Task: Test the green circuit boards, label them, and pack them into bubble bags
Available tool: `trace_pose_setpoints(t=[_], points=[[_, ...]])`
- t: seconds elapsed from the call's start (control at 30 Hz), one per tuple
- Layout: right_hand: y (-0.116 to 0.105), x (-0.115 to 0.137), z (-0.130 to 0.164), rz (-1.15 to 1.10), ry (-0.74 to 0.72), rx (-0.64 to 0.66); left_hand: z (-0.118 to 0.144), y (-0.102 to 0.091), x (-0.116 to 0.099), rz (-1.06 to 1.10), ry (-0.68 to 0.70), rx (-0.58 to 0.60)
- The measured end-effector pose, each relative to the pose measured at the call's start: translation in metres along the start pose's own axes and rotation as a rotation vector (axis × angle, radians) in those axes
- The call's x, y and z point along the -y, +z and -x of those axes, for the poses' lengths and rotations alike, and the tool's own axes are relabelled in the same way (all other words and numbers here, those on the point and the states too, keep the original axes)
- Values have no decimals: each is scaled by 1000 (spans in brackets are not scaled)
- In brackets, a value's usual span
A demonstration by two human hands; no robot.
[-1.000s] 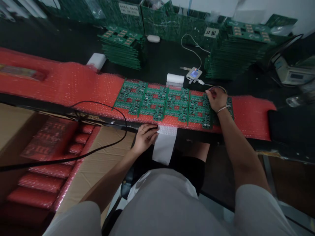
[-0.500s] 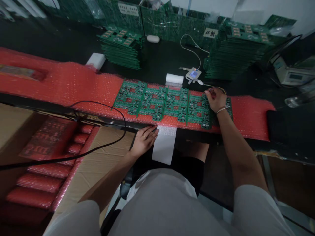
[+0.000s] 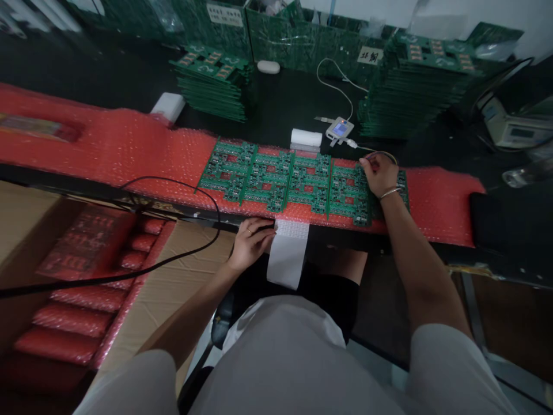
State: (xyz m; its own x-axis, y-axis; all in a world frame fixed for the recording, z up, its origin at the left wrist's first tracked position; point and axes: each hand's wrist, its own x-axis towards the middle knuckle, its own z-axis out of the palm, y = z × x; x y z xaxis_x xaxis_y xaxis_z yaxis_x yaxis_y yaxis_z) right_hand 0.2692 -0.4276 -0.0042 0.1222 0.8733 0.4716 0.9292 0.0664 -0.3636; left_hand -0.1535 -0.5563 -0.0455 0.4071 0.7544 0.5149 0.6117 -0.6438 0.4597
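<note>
The right hand [image 3: 381, 174] presses its curled fingers on the far end of a row of green printed circuit boards [image 3: 285, 181] lying side by side on red bubble wrap [image 3: 129, 150]. The left hand [image 3: 252, 240], fingers bent, pinches the edge of a white paper label strip [image 3: 287, 253] hanging over the table edge. Just beyond the right hand sit a small white device with a lit screen [image 3: 340, 129] and a white roll [image 3: 306, 138]. Left of the left hand, a black cable [image 3: 173, 259] loops over a cardboard box [image 3: 164, 288]. Stacks of green boards [image 3: 216, 80] stand well beyond.

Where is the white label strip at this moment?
The white label strip hangs over the table's near edge, centre of the head view, touching the left hand, below the green boards.
</note>
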Motion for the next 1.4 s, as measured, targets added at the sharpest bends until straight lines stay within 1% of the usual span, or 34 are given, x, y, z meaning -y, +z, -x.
trace_pose_setpoints(t=[0.13,0.27,0.37,0.47,0.53,0.6,0.67,0.7,0.8,0.9,1.03,1.1,1.27,1.4], points=[[0,-1,0,-16,4,-6,-3,-1,0,60,32,-37],[2,-2,0,-68,-3,-33,-3,1,2,88,18,-38],[3,-4,0,-84,-15,-41,0,3,3,66,33,-55],[5,-6,0,-75,-15,-51,5,4,1,-21,77,-85],[5,-7,1,-77,-21,-53,9,4,-1,-80,135,-43],[5,-7,1,-81,-26,-52,13,5,-3,-123,183,38],[5,-7,1,-76,-27,-46,17,6,-5,-151,199,90],[5,-7,1,-72,-26,-43,18,7,-5,-158,197,95],[4,-6,1,-66,-32,-55,20,8,-5,-117,181,51],[5,-7,1,-62,-40,-75,15,7,-4,-38,116,-10],[6,-9,0,-52,-42,-57,9,5,0,12,46,11],[5,-9,0,-50,-45,-44,7,6,1,9,47,4],[1,-5,0,-51,-44,-49,6,10,-1,-2,121,-103],[1,-5,0,-62,-34,-63,5,11,-3,1,118,-119]])
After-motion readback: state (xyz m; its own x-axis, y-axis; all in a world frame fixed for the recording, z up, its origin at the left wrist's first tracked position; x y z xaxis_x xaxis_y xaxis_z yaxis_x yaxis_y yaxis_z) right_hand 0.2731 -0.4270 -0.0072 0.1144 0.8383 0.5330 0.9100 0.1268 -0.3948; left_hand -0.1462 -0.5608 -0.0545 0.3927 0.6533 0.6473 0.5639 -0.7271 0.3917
